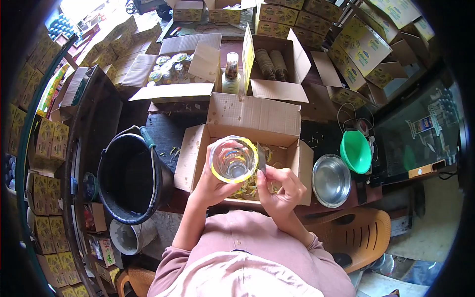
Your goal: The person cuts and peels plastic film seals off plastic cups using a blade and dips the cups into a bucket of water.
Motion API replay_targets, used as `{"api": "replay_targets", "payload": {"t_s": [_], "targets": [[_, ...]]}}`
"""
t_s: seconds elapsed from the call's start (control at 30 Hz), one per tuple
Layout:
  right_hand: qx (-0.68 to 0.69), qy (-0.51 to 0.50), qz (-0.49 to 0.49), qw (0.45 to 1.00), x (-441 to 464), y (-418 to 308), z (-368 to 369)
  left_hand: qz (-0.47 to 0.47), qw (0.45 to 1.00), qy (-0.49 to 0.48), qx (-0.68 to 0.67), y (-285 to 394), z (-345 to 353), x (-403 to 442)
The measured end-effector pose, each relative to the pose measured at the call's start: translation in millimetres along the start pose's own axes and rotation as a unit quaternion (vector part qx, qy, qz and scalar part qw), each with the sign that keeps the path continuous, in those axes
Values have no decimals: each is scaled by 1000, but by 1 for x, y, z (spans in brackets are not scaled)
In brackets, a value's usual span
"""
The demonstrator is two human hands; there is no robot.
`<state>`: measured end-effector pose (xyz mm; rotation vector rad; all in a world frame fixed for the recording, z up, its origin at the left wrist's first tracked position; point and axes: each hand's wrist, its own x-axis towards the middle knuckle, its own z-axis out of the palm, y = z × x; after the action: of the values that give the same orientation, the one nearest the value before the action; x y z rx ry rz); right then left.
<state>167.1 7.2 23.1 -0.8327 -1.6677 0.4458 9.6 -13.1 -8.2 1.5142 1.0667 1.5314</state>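
A clear cup [234,171] with a yellow rim is held by the left hand [213,184], its fingers curved partly closed around the side; its open mouth is turned up to the camera, above an open cardboard box [255,113]. A thin flat blade [261,157] is pinched between thumb and fingers of the right hand [282,190], and is held at the cup's right edge; whether the rim is touched by it cannot be told. Yellow strips [242,194] are scattered inside the box, and some are strewn on the dark table [163,123]; a black bucket [106,173] is seen to the left, a metal bowl [331,180] and a green bowl [355,151] to the right, set close together; beyond the box, a bottle [231,81] is stood between two open cartons, lidded jars [170,69] being held in the left one.
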Motion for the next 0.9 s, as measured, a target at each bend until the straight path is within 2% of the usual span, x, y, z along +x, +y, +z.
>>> {"api": "replay_targets", "payload": {"t_s": [0.27,0.47,0.57,0.9], "targets": [[-7,3,-23,1000,3,0,2,-10,999,-24,-37,4,2,1],[-5,2,-28,1000,3,0,1,22,998,-37,39,5,-3,0],[-25,11,-48,999,4,-1,2,25,997,-56,36,4,-4,-1],[-21,-4,-45,999,6,1,-2,-10,998,-59,23,9,-5,-1]]}}
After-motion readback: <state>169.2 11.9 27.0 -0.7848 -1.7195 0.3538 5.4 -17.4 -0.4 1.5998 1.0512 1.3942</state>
